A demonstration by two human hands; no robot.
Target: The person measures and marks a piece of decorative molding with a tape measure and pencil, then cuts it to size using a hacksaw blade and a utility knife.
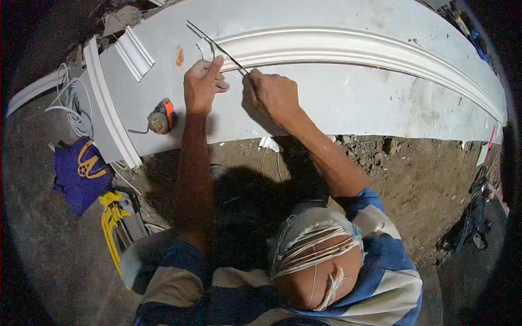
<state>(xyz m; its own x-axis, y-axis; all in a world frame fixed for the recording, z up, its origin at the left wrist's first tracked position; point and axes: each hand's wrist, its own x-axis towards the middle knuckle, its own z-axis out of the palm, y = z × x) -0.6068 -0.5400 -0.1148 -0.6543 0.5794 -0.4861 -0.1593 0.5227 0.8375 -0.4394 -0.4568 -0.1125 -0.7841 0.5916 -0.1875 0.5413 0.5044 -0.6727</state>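
A long white moulding (326, 46) lies across the pale board, its left end at my hands. My left hand (202, 87) is closed at that end, thumb up and fingers curled at the edge. Wrapped in my right hand (272, 95) is a long, thin, dark saw-like tool (225, 53), seen nearly edge-on. It slants up and left across the moulding's end, just beyond my left thumb. Its handle is hidden in my fist. A small curved white piece (205, 48) shows beside the tool.
On the pale board (375, 103) are a tape measure (161, 117) and a short moulding offcut (134, 53). Another moulding strip (109, 103) crosses its left end. Coiled white cable (76, 106), a purple cloth (81, 174) and a yellow-and-grey tool (117, 223) lie at left.
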